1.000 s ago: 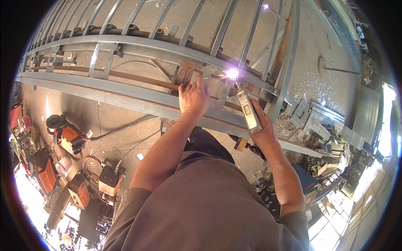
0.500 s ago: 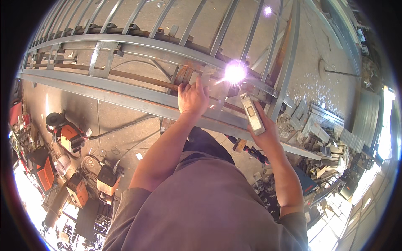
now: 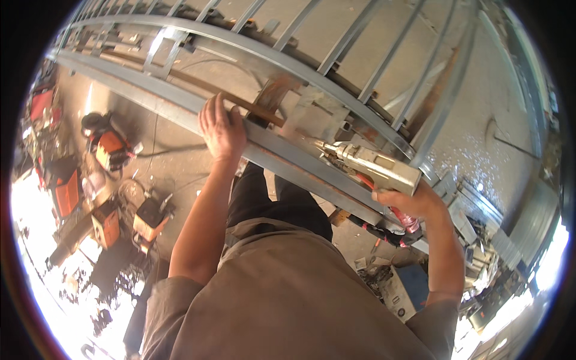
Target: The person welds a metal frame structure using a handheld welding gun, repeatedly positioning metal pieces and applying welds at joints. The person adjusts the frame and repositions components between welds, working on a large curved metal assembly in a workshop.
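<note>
My right hand [image 3: 420,201] is closed round the handle of a handheld welding gun [image 3: 378,165]. The gun has a pale metal body, and its nozzle points left over the gap between two steel rails; no arc glows at its tip. My left hand [image 3: 223,129] rests on the near steel rail [image 3: 174,114], fingers stretched over its top, holding nothing. A thin rusty bar [image 3: 240,103] runs beyond that hand and ends near a rusty plate [image 3: 276,90]. Beside the nozzle, a grey flat plate [image 3: 321,108] sits between the rails.
The frame's upright bars [image 3: 351,36] stretch away beyond the far rail [image 3: 270,54]. Orange-and-black machines [image 3: 109,147] and cables stand on the floor at left. Metal offcuts [image 3: 474,204] are piled at right, near a blue-topped box [image 3: 411,288].
The bright arc has gone out. My right hand has swung the welding gun to point left, away from the weld spot. My left hand has shifted left onto the near rail.
</note>
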Motion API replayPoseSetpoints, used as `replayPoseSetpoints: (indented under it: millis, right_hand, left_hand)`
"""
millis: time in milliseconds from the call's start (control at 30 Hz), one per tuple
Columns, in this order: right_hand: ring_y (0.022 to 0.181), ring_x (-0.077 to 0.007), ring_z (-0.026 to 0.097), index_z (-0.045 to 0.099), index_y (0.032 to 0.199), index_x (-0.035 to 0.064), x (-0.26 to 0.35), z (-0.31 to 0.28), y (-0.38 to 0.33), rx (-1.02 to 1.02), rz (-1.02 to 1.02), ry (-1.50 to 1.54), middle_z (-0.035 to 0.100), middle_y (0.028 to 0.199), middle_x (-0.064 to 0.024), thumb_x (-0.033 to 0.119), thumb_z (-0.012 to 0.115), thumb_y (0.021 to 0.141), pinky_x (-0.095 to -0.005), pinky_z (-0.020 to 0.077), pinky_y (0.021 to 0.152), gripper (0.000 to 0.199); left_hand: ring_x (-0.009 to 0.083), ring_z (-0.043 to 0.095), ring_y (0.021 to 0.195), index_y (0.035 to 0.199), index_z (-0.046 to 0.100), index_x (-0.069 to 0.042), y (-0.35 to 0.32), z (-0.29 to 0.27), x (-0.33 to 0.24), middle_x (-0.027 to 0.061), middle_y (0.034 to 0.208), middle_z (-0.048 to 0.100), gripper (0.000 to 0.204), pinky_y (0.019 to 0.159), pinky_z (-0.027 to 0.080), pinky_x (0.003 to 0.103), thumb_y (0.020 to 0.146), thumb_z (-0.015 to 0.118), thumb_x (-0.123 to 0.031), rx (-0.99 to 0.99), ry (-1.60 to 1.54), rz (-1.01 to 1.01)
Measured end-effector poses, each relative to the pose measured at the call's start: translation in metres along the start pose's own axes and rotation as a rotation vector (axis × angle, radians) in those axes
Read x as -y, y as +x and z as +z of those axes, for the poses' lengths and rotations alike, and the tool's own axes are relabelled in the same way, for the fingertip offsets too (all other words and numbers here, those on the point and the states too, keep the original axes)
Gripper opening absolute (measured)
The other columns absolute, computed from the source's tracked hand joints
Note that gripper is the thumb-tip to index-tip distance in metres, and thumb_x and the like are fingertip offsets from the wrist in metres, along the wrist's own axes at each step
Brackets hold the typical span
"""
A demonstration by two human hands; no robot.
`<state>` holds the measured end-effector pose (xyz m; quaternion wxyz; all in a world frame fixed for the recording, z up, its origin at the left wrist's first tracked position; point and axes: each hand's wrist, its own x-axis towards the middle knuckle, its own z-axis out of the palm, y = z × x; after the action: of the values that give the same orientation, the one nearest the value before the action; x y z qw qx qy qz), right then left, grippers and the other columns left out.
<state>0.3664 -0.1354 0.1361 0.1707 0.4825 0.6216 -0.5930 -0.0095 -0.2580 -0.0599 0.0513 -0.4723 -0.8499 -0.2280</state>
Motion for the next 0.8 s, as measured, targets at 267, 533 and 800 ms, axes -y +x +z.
replayPoseSetpoints:
  millis: [267,533,800]
  right_hand:
    - [0.082,-0.0136,0.065,0.064,0.128,0.0019,-0.009,-0.011,0.087,0.289,0.002,0.406,0.070,0.103,-0.0046,0.008,0.077,0.088,-0.0311,0.0566,0.067,0.043]
    - [0.071,-0.0121,0.063,0.065,0.125,0.0016,-0.016,-0.006,0.111,0.323,0.031,0.430,0.069,0.093,-0.0035,0.010,0.079,0.089,-0.0300,0.0546,0.064,0.039]
    - [0.071,-0.0106,0.061,0.065,0.123,0.0013,-0.018,-0.003,0.109,0.335,0.055,0.382,0.067,0.088,-0.0011,0.012,0.078,0.091,-0.0289,0.0537,0.064,0.036]
  left_hand:
    - [0.0405,0.054,0.130,0.139,0.058,-0.004,-0.004,0.009,0.002,0.0200,0.134,0.062,0.043,0.114,0.039,0.051,0.099,0.060,-0.018,-0.038,-0.024,-0.034]
    - [0.0412,0.056,0.128,0.137,0.060,-0.002,-0.002,0.006,0.001,0.0222,0.133,0.063,0.039,0.112,0.041,0.049,0.101,0.057,-0.016,-0.053,-0.066,-0.031]
    - [0.0416,0.056,0.129,0.137,0.061,-0.001,-0.001,0.004,0.001,0.0229,0.133,0.063,0.040,0.113,0.040,0.050,0.101,0.055,-0.018,-0.024,-0.044,-0.030]
